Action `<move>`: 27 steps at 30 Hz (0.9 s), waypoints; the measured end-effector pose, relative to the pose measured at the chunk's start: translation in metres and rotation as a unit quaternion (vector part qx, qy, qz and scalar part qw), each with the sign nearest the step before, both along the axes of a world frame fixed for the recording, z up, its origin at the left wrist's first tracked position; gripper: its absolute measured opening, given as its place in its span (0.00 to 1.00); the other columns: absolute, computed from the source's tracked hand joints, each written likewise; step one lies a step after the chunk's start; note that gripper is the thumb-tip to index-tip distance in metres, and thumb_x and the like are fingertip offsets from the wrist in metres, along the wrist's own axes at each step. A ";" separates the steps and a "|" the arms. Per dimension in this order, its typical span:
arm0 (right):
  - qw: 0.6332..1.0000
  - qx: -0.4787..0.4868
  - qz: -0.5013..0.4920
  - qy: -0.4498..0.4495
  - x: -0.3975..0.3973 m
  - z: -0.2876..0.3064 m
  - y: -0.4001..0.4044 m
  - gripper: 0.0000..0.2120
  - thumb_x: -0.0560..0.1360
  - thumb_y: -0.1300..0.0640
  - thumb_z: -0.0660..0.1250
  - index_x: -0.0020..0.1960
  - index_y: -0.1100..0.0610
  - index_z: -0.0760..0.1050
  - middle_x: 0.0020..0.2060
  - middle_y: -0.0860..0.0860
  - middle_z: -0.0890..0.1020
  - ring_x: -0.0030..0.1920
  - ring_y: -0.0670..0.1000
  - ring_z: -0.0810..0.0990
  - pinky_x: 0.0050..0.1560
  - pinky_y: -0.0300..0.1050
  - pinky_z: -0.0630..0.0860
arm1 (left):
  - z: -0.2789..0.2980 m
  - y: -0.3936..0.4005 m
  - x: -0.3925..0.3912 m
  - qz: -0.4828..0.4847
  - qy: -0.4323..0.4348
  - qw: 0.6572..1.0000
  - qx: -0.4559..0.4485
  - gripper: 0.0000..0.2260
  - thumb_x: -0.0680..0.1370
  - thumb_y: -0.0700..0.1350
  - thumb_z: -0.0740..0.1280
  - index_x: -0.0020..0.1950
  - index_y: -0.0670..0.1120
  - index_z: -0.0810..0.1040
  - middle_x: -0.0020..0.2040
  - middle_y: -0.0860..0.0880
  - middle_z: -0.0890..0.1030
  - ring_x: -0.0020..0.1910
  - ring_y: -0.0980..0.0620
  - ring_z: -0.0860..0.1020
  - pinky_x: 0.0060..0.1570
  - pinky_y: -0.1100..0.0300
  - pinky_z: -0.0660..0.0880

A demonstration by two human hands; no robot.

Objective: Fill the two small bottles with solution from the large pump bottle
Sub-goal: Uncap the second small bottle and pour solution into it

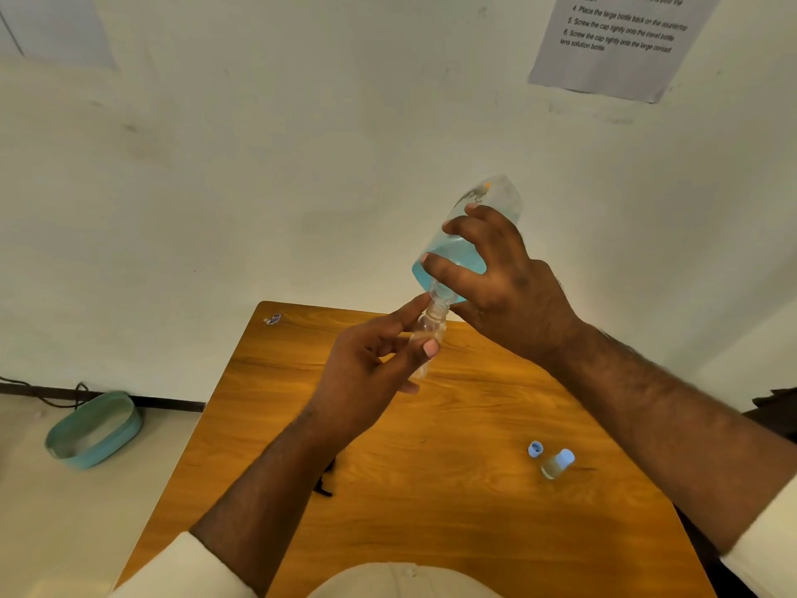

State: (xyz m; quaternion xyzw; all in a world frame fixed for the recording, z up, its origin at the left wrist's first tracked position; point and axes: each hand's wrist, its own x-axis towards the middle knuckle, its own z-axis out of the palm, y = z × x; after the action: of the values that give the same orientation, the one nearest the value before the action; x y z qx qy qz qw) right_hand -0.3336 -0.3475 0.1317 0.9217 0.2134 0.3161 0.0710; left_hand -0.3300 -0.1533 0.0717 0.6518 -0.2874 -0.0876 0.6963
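1. Nearest, the left hand is pinched around the uncapped small bottle, held above the worktop.
2. Mouth to mouth, the inverted large bottle is gripped by the right hand; misalignment would likely spill solution.
3. Rightward, a loose cap and the capped second bottle lie.

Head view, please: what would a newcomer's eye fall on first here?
Above the wooden table, the right hand tips a large bottle of blue liquid, mouth down, onto a small clear bottle held by the left hand. Another small capped bottle stands at the table's right.
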 end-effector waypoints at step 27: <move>1.000 -0.015 0.003 -0.009 0.010 0.006 -0.006 0.25 0.67 0.60 0.76 0.61 0.56 0.72 0.60 0.65 0.74 0.64 0.67 0.70 0.41 0.62 0.81 | 0.000 -0.008 0.011 -0.008 0.005 1.000 -0.017 0.22 0.75 0.49 0.70 0.66 0.65 0.72 0.58 0.58 0.82 0.55 0.51 0.82 0.36 0.55 0.82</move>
State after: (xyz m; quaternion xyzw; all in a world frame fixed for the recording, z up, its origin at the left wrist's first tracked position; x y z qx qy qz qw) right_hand -0.3238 -0.3539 0.1378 0.9168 0.2204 0.3217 0.0862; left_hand -0.3189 -0.1610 0.0714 0.6373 -0.2902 -0.0916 0.7080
